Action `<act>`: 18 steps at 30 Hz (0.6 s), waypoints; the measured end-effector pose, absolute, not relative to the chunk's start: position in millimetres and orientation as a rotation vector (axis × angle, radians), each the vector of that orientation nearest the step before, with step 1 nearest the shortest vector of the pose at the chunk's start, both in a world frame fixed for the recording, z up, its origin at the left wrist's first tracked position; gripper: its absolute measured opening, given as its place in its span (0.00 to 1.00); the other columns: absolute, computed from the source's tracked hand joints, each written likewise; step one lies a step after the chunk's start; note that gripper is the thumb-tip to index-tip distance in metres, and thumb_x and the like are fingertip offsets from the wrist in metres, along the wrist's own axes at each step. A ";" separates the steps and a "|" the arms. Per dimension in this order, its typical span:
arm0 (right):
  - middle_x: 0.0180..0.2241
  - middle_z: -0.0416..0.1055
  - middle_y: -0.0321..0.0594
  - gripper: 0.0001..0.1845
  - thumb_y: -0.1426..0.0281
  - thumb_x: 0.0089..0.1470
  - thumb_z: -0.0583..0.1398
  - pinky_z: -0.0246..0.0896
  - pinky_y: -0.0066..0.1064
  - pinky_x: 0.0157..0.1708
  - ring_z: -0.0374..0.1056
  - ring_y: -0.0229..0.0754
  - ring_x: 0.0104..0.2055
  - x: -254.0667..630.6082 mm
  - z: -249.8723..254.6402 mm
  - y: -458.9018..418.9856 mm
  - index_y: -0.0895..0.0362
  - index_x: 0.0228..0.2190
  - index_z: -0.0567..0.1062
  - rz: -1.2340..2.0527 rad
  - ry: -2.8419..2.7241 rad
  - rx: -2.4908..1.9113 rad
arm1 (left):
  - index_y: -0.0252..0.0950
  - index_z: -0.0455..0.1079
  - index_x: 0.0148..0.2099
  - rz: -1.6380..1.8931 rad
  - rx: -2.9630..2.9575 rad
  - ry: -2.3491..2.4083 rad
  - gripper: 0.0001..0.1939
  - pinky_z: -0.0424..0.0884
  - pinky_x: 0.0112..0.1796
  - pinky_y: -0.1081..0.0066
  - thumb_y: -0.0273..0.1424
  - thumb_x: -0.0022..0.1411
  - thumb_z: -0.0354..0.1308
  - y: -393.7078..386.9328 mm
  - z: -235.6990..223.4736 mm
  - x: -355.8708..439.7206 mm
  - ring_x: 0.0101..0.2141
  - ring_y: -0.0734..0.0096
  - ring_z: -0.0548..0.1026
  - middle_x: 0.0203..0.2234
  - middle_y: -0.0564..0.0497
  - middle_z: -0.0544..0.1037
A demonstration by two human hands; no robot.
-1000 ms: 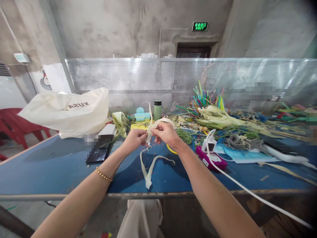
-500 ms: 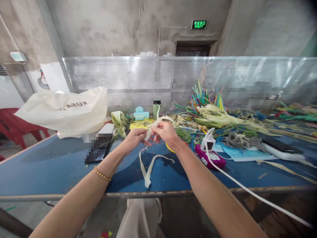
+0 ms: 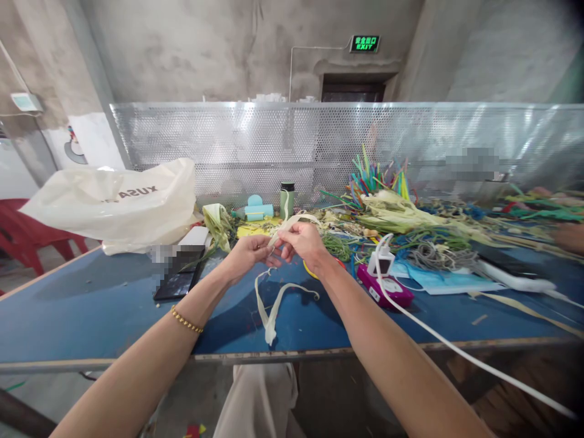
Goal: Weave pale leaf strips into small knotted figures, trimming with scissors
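Over the middle of the table, my left hand (image 3: 250,254) is closed, pinching a pale strip of dried plant fibre (image 3: 306,217) that looks like corn husk. Close beside it, my right hand (image 3: 301,242) also has its fingers closed on the strip. The strip's ends curl up and over behind the right hand; the part between the fingertips is mostly hidden. Below the hands, a second pale husk strip (image 3: 272,316), folded into a V, lies on the blue table (image 3: 104,310) near its front edge.
Left are a large plastic bag (image 3: 114,210) and a dark tablet (image 3: 180,281). Behind my hands stands a green bottle (image 3: 287,202). Right are a husk bundle (image 3: 396,210), a purple power socket (image 3: 387,289) with a white cable, and a co-worker's hand (image 3: 569,237) at the edge.
Both hands keep their grip on the strip with barely any movement. The view has shifted slightly, and a co-worker's hand has come in at the right edge.
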State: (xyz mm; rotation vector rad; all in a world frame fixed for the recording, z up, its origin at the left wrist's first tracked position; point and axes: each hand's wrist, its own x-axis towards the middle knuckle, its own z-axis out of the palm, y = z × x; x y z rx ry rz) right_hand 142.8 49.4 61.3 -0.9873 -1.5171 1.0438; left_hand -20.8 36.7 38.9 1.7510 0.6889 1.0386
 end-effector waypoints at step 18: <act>0.11 0.60 0.29 0.14 0.63 0.50 0.63 0.48 0.22 0.14 0.54 0.29 0.13 146.7 54.2 54.1 0.58 0.20 0.68 0.747 -1.703 -0.981 | 0.30 0.73 0.37 1.057 1.695 0.743 0.15 0.69 0.28 0.71 0.39 0.57 0.62 40.3 37.3 -24.6 0.25 0.69 0.78 0.33 0.42 0.80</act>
